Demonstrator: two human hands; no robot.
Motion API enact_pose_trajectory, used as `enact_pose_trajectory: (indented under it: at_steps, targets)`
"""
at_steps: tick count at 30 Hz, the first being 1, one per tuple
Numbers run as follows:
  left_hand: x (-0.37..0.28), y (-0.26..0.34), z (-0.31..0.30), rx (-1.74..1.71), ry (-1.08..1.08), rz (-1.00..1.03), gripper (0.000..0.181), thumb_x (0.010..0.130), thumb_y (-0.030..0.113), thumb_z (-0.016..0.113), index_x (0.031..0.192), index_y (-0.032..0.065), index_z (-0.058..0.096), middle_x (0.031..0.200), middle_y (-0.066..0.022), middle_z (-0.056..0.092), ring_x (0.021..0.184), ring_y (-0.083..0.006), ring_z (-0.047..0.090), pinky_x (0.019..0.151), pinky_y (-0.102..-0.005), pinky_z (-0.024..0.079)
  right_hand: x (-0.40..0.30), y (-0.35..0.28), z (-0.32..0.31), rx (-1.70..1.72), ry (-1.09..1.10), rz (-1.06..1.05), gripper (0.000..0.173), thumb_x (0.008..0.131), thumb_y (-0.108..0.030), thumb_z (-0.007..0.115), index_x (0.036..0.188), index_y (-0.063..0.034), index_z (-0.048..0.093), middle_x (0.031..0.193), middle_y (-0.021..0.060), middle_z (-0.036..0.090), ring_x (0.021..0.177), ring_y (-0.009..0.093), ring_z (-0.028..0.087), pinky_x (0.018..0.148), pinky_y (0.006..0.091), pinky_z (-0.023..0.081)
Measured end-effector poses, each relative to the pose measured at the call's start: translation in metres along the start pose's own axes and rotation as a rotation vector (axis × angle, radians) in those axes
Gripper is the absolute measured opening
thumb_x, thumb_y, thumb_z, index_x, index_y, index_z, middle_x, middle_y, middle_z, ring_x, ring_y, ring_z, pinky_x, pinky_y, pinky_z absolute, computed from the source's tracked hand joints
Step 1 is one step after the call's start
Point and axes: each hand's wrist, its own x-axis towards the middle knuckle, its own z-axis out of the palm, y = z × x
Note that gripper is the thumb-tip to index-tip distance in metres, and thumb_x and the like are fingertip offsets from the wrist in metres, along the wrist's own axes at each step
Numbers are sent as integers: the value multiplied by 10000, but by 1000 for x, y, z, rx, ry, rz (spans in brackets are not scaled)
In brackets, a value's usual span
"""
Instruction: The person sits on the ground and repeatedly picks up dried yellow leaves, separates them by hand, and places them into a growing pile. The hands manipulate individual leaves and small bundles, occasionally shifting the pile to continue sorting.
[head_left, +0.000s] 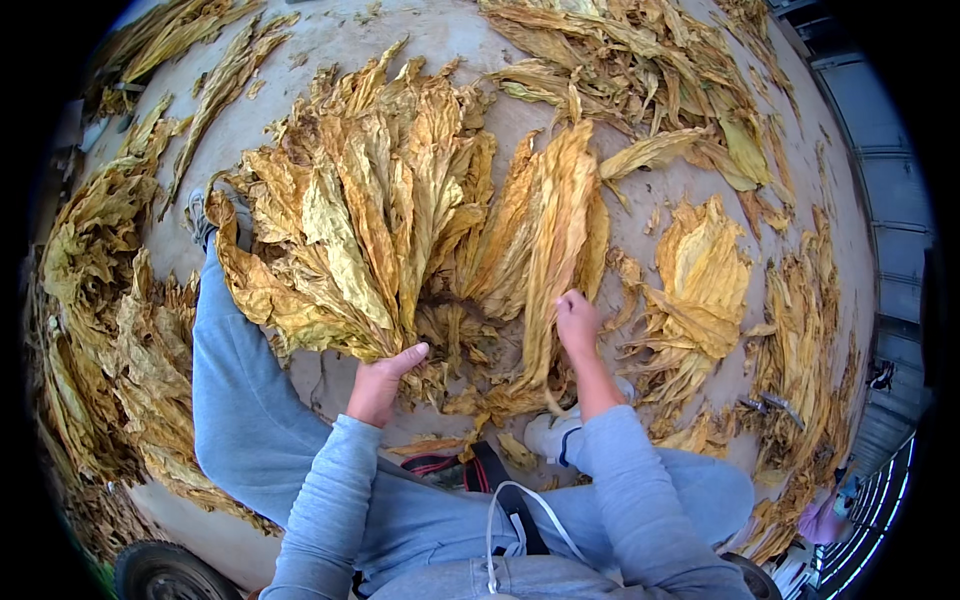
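Note:
My left hand (384, 381) is closed around the stem ends of a large fanned bundle of dried yellow-brown leaves (375, 217), which look like tobacco. The bundle spreads up and to the left from my fist, thumb on top. On the right, my right hand (579, 322) has its fingers curled at the edge of a long, slightly blurred orange-yellow leaf (556, 225); whether it grips the leaf is unclear. More leaves lie between the hands, with dark, crumpled ones (457, 337) beneath.
Leaf heaps lie at the left (97, 315), at the upper right (645, 67) and along the right (799, 322). A smaller pile (701, 277) is right of my right hand. A metal tool (782, 409) rests on the right heap. Tyres (176, 574) show at the bottom; a person (823, 521) is far right.

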Motion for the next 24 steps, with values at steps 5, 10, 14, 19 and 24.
enact_pose_trajectory:
  at_steps: [5, 10, 14, 19, 24]
  targets:
    - [-2, -5, -3, -41, 51, -23, 226, 705, 72, 673, 898, 5, 578, 812, -41, 594, 690, -133, 557, 646, -250, 456, -2, -23, -15, 286, 7, 60, 177, 799, -169, 510, 730, -7, 527, 601, 105, 555, 462, 193, 556, 491, 311, 431]
    - [2, -4, 0, -30, 4, 16, 227, 702, 61, 672, 897, 6, 569, 809, -38, 589, 685, -138, 553, 644, -260, 459, 7, 9, -2, 433, -229, 369, 56, 806, -95, 477, 795, -41, 471, 569, 44, 491, 429, 125, 508, 352, 251, 381]
    - [3, -5, 2, -29, 13, -14, 223, 704, 57, 669, 897, 7, 569, 809, -38, 588, 687, -139, 554, 643, -261, 458, 8, 20, 23, 613, -57, 523, 141, 799, -47, 459, 913, -24, 379, 739, 127, 529, 444, 176, 550, 361, 270, 435]
    - [2, -6, -2, -28, 23, -32, 205, 707, 68, 670, 881, 11, 576, 793, -34, 589, 692, -139, 556, 644, -259, 455, -2, 6, 38, 194, 82, 356, 351, 753, -158, 583, 981, -35, 346, 817, 153, 527, 598, 265, 570, 496, 355, 454]
    - [1, -3, 2, -9, 33, -40, 196, 708, 72, 671, 869, 16, 576, 773, -31, 585, 675, -136, 554, 631, -257, 455, -1, 5, 35, -160, 46, 225, 335, 757, -262, 554, 932, 8, 460, 872, 232, 567, 807, 399, 544, 719, 452, 418]
